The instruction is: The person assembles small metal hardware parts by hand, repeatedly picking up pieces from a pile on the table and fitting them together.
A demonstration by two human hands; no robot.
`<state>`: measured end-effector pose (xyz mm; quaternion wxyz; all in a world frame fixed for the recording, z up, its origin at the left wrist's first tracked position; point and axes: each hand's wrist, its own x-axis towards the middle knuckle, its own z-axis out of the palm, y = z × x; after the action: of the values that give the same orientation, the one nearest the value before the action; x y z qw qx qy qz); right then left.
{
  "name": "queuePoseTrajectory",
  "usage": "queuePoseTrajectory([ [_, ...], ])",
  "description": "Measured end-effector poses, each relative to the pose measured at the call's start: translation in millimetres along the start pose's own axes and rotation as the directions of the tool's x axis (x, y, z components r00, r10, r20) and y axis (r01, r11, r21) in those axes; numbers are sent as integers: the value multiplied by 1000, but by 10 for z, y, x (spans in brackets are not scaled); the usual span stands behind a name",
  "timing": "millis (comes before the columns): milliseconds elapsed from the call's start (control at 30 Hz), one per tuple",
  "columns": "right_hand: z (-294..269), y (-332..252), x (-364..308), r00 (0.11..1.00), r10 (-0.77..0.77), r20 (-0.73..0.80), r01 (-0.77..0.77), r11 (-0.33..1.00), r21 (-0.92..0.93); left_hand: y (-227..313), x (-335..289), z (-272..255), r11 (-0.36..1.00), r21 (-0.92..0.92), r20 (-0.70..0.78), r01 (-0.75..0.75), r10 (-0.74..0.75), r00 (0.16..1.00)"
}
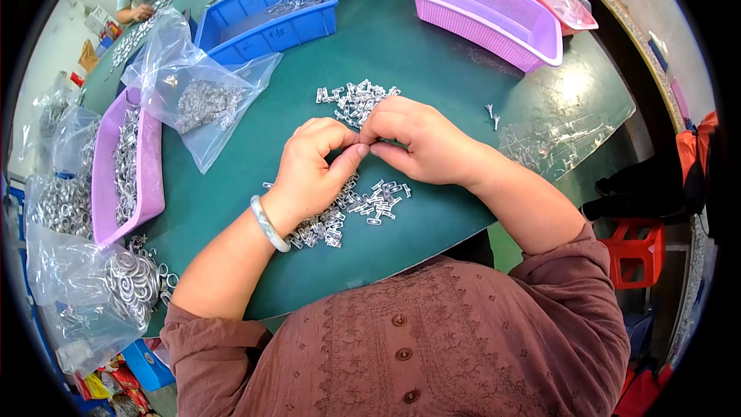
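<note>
Bare left hand (312, 164) and bare right hand (417, 141) meet above the smooth green counter (370, 38), thumbs and forefingers pressed together; any piece between is hidden. Small, oblong, slotted silver clasps (377, 202) lie heaped toward the near edge and beyond the hands, long axes variously turned. Dark marks, too small to read, appear on the blue rectangular plastic bin (270, 37).

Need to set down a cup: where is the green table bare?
Bare: the green table between the blue bin and far purple basket, plus a strip between the near purple basket and left forearm. Crowded: around the left hand and right hand, among small metal pieces, and the left side, with bags and rings.
</note>
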<state>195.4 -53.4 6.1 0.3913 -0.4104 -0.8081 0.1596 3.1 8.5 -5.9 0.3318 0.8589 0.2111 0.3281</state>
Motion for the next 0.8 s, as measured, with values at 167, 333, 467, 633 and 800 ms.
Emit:
queuePoseTrajectory([
  [167,-5,-52,-4,984,180,-2,-179,982,56,-13,-15,-1,1000,-18,-11,18,-18,1000],
  [333,7,-31,-14,968,249,26,-250,955,160,-3,-17,7,998,-52,-47,32,-35,998],
  [467,60,24,-31,968,249,-5,-240,938,250,4,-16,5,999,-39,-68,17,-19,998],
  [633,96,85,-38,942,336,6,-297,825,481,-8,-16,6,998,-65,-99,20,-27,995],
  [800,49,86,-12,907,406,115,-393,713,580,-9,-20,-9,995,-94,-117,32,-43,992],
])
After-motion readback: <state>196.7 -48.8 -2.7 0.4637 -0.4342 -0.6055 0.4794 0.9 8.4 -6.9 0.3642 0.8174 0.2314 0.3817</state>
